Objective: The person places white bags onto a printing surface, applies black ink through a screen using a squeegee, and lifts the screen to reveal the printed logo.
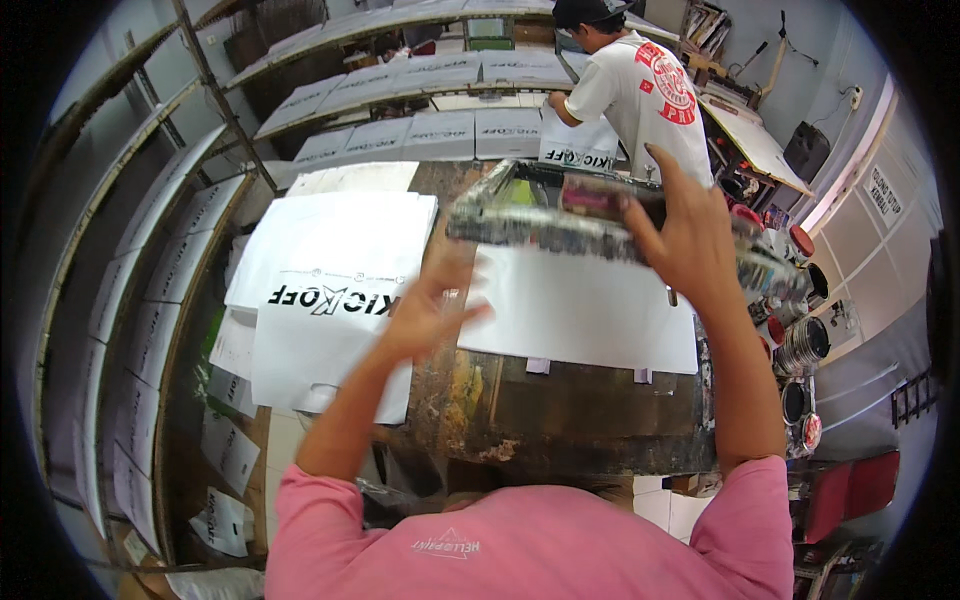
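A screen-printing frame [560, 235], its edge crusted with dark ink, is tilted up over the far part of the worktable and blurred. My right hand [690, 230] is at its right side with thumb and fingers spread, the thumb overlapping the frame. Below the frame a blank white sheet [580, 315] lies on the ink-stained table [590, 405]. My left hand [430, 310], slightly smeared by motion, hovers with fingers apart and nothing in it. It overlaps the right edge of a stack of white printed bags [330, 250] with black lettering.
Racks [170, 300] of printed white bags stand at the left, with more shelves [420, 90] at the back. A co-worker in a white shirt [640, 95] bends beyond the table. Paint cans [800, 345] line the right side, near a red chair [850, 495].
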Demonstrator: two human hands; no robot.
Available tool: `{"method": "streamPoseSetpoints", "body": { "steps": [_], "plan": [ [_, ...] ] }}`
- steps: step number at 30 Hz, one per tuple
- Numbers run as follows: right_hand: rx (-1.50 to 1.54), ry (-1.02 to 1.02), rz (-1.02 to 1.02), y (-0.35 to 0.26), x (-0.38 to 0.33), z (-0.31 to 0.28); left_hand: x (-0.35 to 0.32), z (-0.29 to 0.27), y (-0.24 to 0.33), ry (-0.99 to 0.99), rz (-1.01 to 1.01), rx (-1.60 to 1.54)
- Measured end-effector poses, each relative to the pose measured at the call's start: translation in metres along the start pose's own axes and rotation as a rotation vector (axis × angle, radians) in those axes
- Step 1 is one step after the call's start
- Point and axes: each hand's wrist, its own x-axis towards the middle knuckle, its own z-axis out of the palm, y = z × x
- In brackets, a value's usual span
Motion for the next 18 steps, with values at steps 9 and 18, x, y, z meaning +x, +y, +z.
{"method": "streamPoseSetpoints", "body": {
  "steps": [9, 18],
  "plan": [
    [0.388, -0.801, -0.061, 0.06, -0.102, 0.105, -0.108, 0.131, -0.064, 0.32, -0.543, -1.117],
    [0.11, -0.282, -0.144, 0.181, 0.015, 0.337, -0.107, 0.146, -0.095, 0.451, -0.682, -0.954]
  ]
}}
